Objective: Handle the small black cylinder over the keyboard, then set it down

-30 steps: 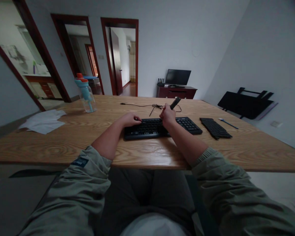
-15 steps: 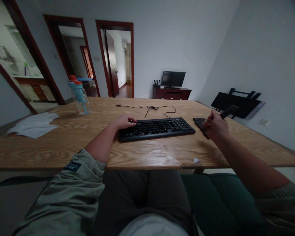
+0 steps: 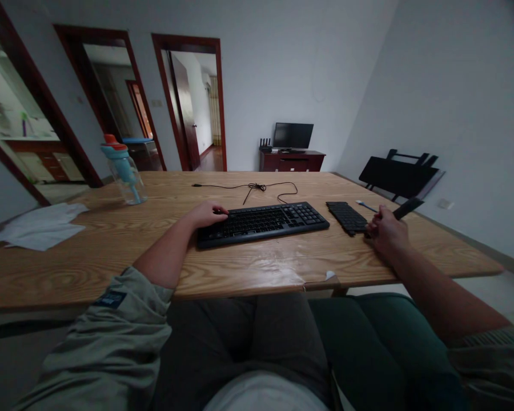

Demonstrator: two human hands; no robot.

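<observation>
- The black keyboard (image 3: 263,224) lies flat on the wooden table (image 3: 240,271), keys facing up, its right end set a little farther from the person than its left.
- The person's left hand (image 3: 203,217) rests at the keyboard's left back corner, fingers curled over the edge; whether they pinch it or merely steady it, one cannot tell.
- The person's right hand (image 3: 388,231) is well to the right of the keyboard, fingers wrapped round a dark-handled tool (image 3: 408,208) whose handle slants up and away (its working end is hidden by the hand).
- A dark sheet of keys (image 3: 346,217) lies just right of the keyboard, its near right corner beside the right fingertips; contact there is unclear.
- A thin blue-and-white brush-like stick (image 3: 365,205) lies farther right of the keyboard, partly behind the right hand.
- A black cable (image 3: 257,187), bunched at its middle, lies behind the keyboard.
- Left of the keyboard stand a clear bottle (image 3: 131,185) with a red-and-blue lid and, farther left, white papers (image 3: 43,228) lying flat.
</observation>
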